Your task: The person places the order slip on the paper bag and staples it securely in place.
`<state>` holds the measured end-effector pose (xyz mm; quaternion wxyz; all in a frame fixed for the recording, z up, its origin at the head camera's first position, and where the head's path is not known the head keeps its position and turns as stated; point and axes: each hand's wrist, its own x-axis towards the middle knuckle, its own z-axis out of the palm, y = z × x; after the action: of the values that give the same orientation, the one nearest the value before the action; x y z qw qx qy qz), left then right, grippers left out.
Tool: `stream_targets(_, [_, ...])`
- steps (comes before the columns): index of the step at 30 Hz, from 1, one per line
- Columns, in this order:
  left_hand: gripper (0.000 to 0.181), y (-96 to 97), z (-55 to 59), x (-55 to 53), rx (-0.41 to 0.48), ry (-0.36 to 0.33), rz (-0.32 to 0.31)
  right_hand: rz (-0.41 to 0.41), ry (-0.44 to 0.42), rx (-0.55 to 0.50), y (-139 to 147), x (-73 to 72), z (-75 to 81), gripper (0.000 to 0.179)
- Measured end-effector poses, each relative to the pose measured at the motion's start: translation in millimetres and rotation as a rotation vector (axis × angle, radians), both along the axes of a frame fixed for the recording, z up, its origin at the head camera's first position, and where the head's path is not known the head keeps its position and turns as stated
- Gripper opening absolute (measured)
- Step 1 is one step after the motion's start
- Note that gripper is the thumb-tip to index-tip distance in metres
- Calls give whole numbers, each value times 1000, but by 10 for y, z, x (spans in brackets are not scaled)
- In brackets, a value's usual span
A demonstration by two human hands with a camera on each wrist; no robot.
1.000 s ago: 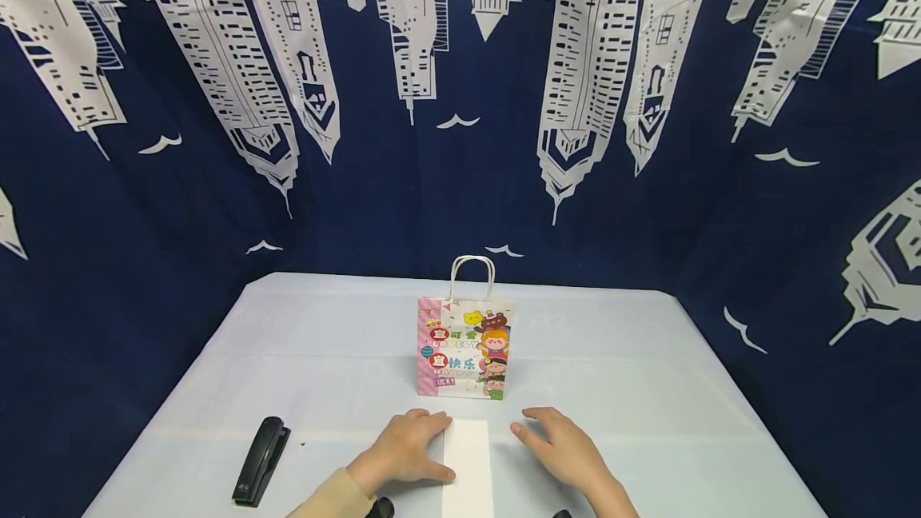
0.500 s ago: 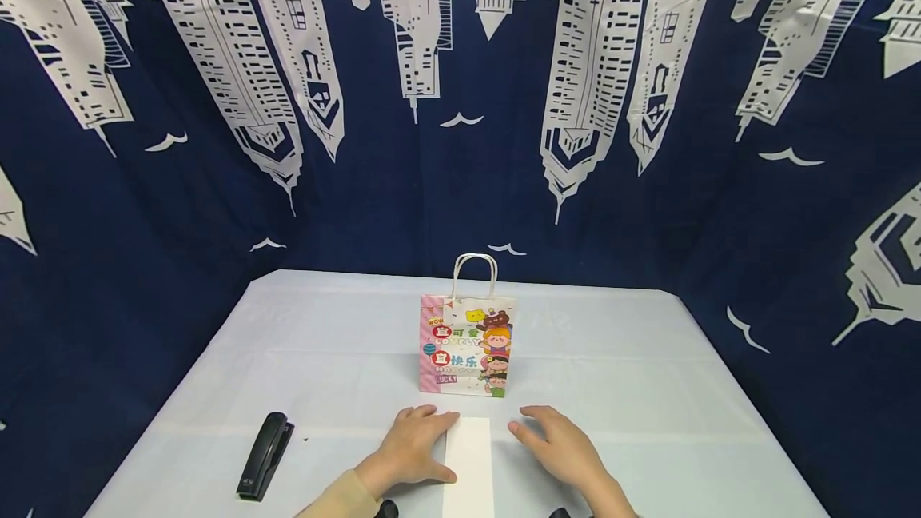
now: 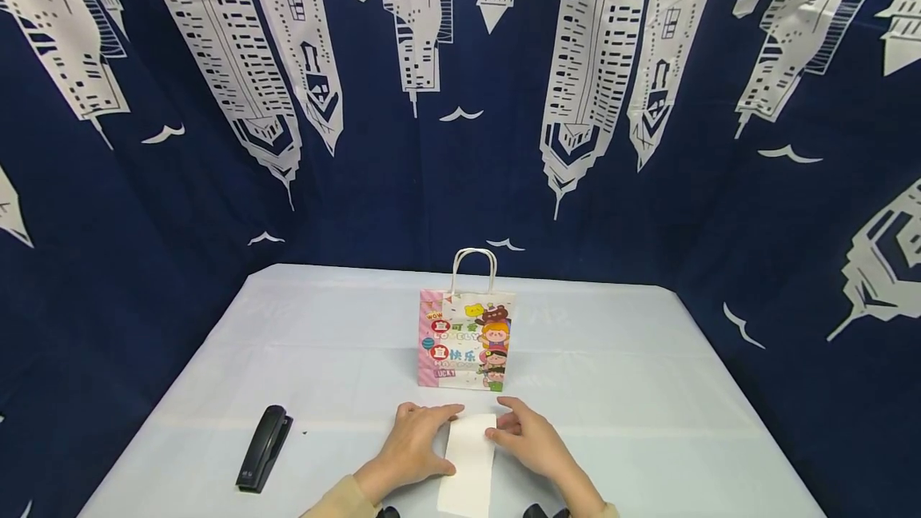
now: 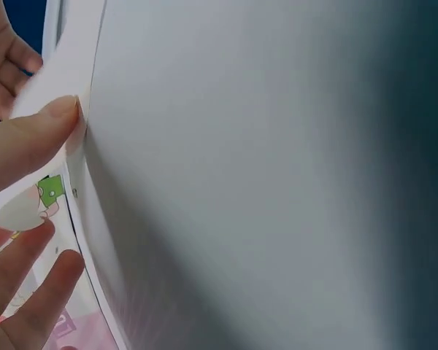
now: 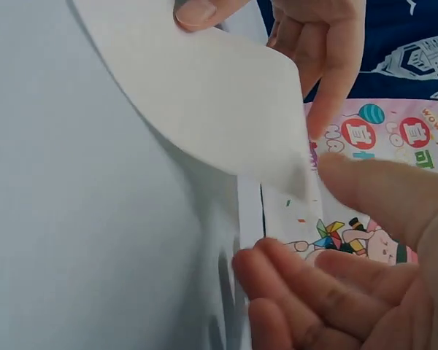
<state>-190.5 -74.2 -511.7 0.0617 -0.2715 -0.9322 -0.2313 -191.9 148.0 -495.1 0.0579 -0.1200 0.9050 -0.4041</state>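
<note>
My left grip is clamped on the paper strip, seemingly to steady its bend. Opposite, my right grip stands with digits apart.

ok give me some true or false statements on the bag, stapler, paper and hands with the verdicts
1. The black stapler lies to the left of the left hand. True.
2. The paper bag lies on its side. False: it stands upright, handles up.
3. The white paper strip is between the left hand and the right hand. True.
4. The white paper strip lies flat along its whole length. False: the right wrist view shows it bending up.
5. The black stapler and the paper bag are both on the white table. True.
6. The backdrop is plain blue. False: it carries white building shapes.
</note>
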Motion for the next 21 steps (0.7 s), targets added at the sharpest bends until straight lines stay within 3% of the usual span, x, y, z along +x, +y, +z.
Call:
stream_targets(5, [76, 5, 10, 17, 42, 15, -4, -22, -40, -151, -12, -41, -25, 40])
stream_targets(8, [75, 10, 7, 23, 104, -35, -9, -21, -47, -214, -11, -45, -42, 32])
stream_targets(10, [75, 18, 10, 22, 207, -125, -18, -24, -44, -237, -10, -45, -51, 32])
stream_targets(12, [73, 29, 18, 17, 369, -263, -23, -32, -34, -251, -9, -46, -53, 32])
stream_targets(16, [59, 59, 40, -25, 731, -511, 44, -51, -10, -266, -12, -53, -42, 34])
stream_targets(18, [50, 69, 56, -47, 850, -558, 99, -56, -5, -272, -17, -58, -27, 33])
stream_targets(21, [38, 73, 77, -76, 929, -545, 148, -60, 3, -269, -24, -67, 6, 32])
